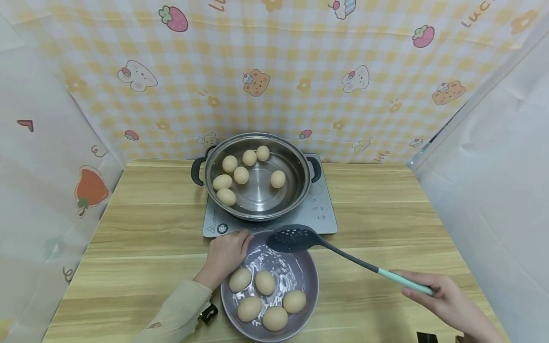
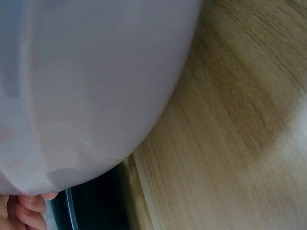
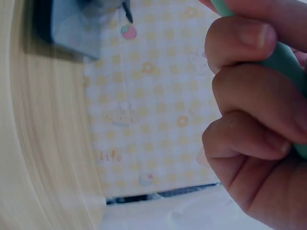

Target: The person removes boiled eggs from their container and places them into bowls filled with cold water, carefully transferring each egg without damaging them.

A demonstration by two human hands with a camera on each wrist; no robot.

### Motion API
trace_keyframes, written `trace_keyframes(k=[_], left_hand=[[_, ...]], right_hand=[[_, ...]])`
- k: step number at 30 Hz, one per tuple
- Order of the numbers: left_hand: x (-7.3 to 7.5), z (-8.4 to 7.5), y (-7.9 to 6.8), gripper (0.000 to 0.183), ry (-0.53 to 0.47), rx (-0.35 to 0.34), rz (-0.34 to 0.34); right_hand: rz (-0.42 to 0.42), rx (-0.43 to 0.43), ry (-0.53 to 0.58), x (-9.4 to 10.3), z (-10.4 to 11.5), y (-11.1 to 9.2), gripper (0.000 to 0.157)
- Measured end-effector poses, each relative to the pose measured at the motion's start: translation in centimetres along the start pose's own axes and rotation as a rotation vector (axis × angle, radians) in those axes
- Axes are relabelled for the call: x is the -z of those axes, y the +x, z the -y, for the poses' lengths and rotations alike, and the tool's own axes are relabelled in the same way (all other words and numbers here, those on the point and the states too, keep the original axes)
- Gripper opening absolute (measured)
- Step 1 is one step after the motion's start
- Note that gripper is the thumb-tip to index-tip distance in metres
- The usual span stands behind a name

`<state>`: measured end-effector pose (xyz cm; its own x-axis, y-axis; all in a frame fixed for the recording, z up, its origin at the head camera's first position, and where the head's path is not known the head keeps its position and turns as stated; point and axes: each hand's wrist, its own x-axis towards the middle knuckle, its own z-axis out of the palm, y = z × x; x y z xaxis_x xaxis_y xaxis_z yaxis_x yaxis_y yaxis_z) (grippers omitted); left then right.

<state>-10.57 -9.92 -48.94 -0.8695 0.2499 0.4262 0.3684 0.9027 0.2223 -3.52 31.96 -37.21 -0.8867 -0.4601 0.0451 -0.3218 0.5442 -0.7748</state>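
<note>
My left hand (image 1: 228, 252) grips the far-left rim of a purple-grey bowl (image 1: 314, 286). Several brown eggs (image 1: 275, 318) lie inside it, mostly toward the near side. In the left wrist view, fingertips (image 2: 32, 211) show at the edge of the bowl's pale outer wall (image 2: 105, 86). A slotted spoon (image 1: 296, 238) with a dark head and mint-green handle is held by my right hand (image 1: 446, 297). Its head, carrying no egg, hovers over the bowl's far rim. In the right wrist view, fingers (image 3: 254, 100) curl round the green handle (image 3: 285, 64).
Beyond the bowl, a steel pot (image 1: 261, 216) with black side handles sits on a flat white cooktop (image 1: 323, 209). Several eggs (image 1: 241, 175) are in the pot, mostly at its left. A checked cloth (image 1: 300, 57) hangs behind the wooden table (image 1: 377, 200); white sheets flank both sides.
</note>
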Motion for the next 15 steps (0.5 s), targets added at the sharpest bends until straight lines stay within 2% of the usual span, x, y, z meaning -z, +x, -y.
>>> trace_keyframes(k=[4,9,12,15], left_hand=[[0.0,0.0,0.0,0.016,-0.001,0.003,0.000],[0.2,-0.1,0.0,0.016,-0.002,0.009,0.019],[0.3,-0.1,0.0,0.017,-0.004,0.008,0.021],[0.3,-0.1,0.0,0.017,-0.005,0.008,0.018]], right_hand=[[-0.014,-0.029,0.016,0.0,0.5,1.6,0.034],[-0.123,-0.146,0.029,-0.8,2.1,4.4,0.032],[-0.197,-0.175,0.034,-1.5,2.8,6.3,0.033],[-0.249,-0.192,-0.032,-2.1,3.1,8.1,0.034]])
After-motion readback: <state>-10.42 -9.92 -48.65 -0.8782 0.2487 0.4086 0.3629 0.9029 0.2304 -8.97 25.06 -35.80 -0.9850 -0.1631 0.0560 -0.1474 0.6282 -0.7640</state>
